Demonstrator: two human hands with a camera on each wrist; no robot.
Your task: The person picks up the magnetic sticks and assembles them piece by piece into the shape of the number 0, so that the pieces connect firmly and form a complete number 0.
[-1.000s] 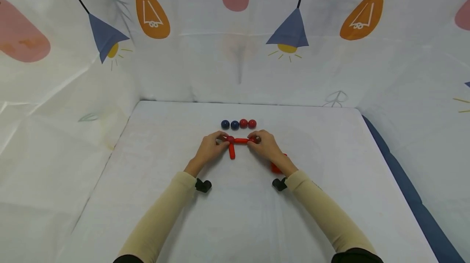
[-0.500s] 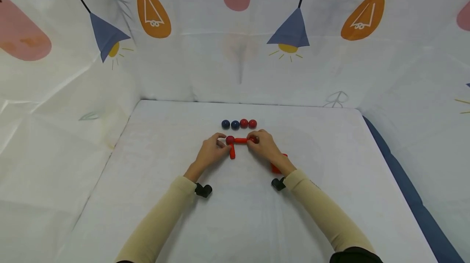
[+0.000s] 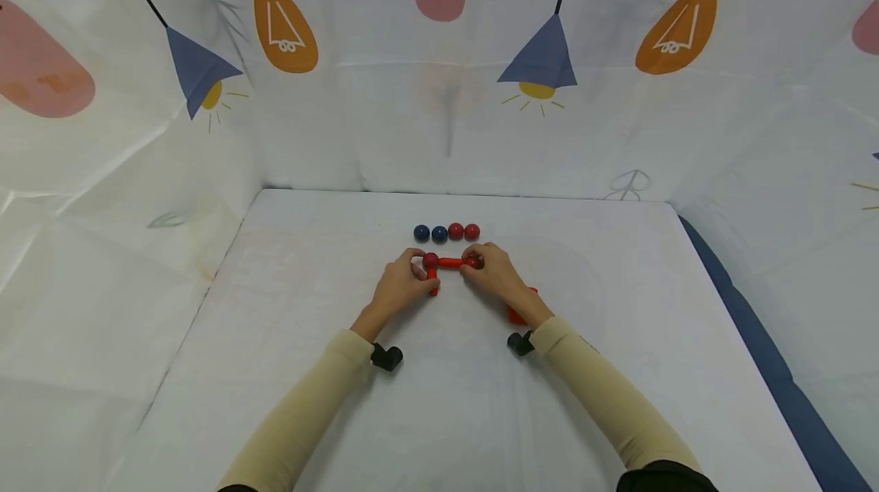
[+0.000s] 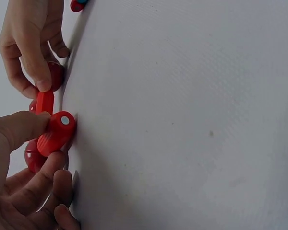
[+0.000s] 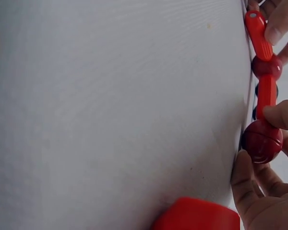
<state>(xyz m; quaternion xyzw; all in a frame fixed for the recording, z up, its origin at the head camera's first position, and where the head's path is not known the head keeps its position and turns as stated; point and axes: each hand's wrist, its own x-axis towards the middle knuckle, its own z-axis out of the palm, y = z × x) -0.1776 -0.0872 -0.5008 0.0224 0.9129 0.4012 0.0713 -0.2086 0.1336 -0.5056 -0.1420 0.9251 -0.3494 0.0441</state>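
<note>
In the head view, at the centre of the frame, your left hand [image 3: 401, 282] pinches the near rod [image 3: 433, 286], which points toward you from the left ball [image 3: 430, 260]. Your right hand [image 3: 497, 274] holds the right ball [image 3: 473, 262], and the cross rod [image 3: 450, 263] bridges the two balls. Keep both wrists low, so the joined pieces lie level on the table [image 3: 439, 416]. Leave the row of four balls [image 3: 447, 233] just above undisturbed.

In the left wrist view, at the left of the frame, your left thumb presses the near rod by its free end, where a silvery dot [image 4: 65, 120] shows. Steer it from there gently; a sideways pull could break the joint at the ball.

In the right wrist view, at the right edge, your right thumb sits on the cross rod where it meets the right ball, fingers curled about the ball. That grip should steady the far end well. Mind the red piece [image 5: 197, 215] at the bottom, near your wrist.
</note>
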